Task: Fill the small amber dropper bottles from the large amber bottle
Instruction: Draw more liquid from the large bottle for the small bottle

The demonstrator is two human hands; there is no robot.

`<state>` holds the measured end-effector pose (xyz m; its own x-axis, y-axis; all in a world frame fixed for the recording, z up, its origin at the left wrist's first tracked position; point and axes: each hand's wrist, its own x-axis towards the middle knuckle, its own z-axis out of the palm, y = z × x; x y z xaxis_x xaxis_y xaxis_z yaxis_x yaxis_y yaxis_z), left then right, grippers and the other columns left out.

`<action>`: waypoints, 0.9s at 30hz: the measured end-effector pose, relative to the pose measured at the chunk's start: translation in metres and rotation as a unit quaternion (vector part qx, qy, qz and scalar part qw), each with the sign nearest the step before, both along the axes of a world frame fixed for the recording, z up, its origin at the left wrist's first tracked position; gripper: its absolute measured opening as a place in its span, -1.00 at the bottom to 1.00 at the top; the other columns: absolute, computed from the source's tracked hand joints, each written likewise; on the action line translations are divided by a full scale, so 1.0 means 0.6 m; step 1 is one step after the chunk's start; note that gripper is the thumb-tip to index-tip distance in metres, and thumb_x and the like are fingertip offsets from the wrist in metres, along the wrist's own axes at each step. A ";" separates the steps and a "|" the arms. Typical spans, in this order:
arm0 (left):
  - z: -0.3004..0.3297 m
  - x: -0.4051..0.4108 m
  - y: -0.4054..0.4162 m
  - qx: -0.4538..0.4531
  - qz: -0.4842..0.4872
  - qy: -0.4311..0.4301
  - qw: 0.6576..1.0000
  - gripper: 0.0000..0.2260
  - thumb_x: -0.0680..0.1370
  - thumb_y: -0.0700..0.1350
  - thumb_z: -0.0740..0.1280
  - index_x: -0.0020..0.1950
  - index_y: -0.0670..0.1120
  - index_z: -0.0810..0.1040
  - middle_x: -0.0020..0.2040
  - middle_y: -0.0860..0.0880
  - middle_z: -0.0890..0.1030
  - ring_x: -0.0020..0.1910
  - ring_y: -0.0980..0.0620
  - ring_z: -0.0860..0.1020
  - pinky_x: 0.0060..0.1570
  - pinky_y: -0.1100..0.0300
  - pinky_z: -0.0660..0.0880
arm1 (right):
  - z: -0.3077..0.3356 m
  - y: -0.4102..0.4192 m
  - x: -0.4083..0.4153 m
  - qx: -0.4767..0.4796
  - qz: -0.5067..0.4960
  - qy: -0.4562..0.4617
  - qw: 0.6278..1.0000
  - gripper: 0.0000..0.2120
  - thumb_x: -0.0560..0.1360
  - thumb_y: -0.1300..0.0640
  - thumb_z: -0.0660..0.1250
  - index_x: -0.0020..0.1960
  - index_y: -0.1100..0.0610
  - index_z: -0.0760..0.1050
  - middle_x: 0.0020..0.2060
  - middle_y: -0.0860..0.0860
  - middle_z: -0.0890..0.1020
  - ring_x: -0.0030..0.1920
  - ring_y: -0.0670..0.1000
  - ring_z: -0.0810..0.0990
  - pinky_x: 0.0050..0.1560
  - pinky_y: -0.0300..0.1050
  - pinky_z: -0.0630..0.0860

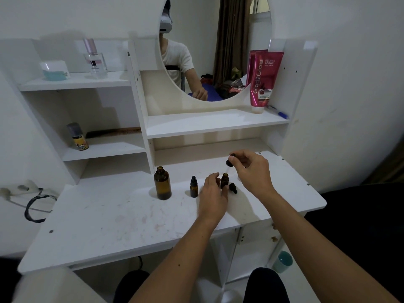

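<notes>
White desk (pixel 109 215) | left hand (pixel 213 197) grips uncapped small amber bottle (pixel 224 179) | right hand (pixel 251 171) pinches black dropper (pixel 230 161)

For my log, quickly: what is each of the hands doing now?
Left hand: holding the open small bottle.
Right hand: pinching a dropper above it.

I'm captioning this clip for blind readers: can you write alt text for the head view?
A right hand holds a black dropper cap above an open small amber bottle, which the left hand steadies on a white vanity table. A capped small bottle and an open large amber bottle stand to its left.
</notes>
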<state>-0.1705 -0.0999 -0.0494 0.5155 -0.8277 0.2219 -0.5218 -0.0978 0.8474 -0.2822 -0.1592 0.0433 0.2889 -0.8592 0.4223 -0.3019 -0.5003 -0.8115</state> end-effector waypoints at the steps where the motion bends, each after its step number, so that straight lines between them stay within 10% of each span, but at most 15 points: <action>1: 0.003 -0.001 0.006 0.002 -0.002 -0.001 1.000 -0.58 0.65 -0.06 0.33 0.51 -0.02 0.35 0.39 0.01 0.53 0.36 0.05 0.50 0.36 0.07 0.47 | 0.004 0.001 -0.002 0.001 -0.008 -0.005 1.000 -0.88 0.59 0.14 0.45 0.09 0.13 0.70 -0.15 -0.09 0.77 -0.08 -0.24 0.70 -0.03 -0.28 0.64; 5: 0.009 -0.005 0.038 -0.003 -0.018 0.001 1.000 -0.51 0.65 -0.05 0.34 0.55 -0.03 0.30 0.43 -0.01 0.49 0.40 0.05 0.46 0.40 0.11 0.43 | 0.023 0.012 -0.008 -0.004 -0.026 -0.030 0.999 -0.84 0.59 0.09 0.45 0.12 0.12 0.69 -0.12 -0.09 0.76 -0.06 -0.20 0.70 -0.10 -0.05 0.69; 11: 0.009 0.016 0.096 -0.009 -0.028 0.038 0.999 -0.52 0.62 -0.04 0.39 0.52 -0.03 0.37 0.39 0.02 0.53 0.34 0.09 0.51 0.38 0.12 0.47 | 0.055 0.048 0.007 -0.037 0.004 -0.054 0.998 -0.86 0.60 0.12 0.44 0.13 0.12 0.67 -0.12 -0.16 0.74 -0.06 -0.22 0.70 -0.09 -0.36 0.60; 21: 0.020 0.139 0.211 -0.001 0.067 0.032 0.997 -0.70 0.49 -0.03 0.55 0.14 0.04 0.54 -0.05 0.10 0.60 -0.14 0.10 0.59 -0.17 0.37 0.54 | 0.069 0.118 0.108 -0.046 0.093 -0.079 0.991 -0.83 0.59 0.14 0.45 0.15 0.16 0.68 -0.05 -0.04 0.75 0.00 -0.15 0.71 0.10 -0.33 0.60; 27: 0.021 0.195 0.217 -0.006 0.149 0.028 0.988 -0.52 0.40 0.00 0.62 0.14 0.02 0.41 0.01 0.03 0.51 -0.09 0.03 0.54 -0.12 0.33 0.49 | 0.081 0.131 0.168 -0.007 0.114 -0.101 0.988 -0.82 0.60 0.12 0.44 0.17 0.14 0.68 -0.03 -0.08 0.75 0.02 -0.15 0.71 0.13 -0.32 0.59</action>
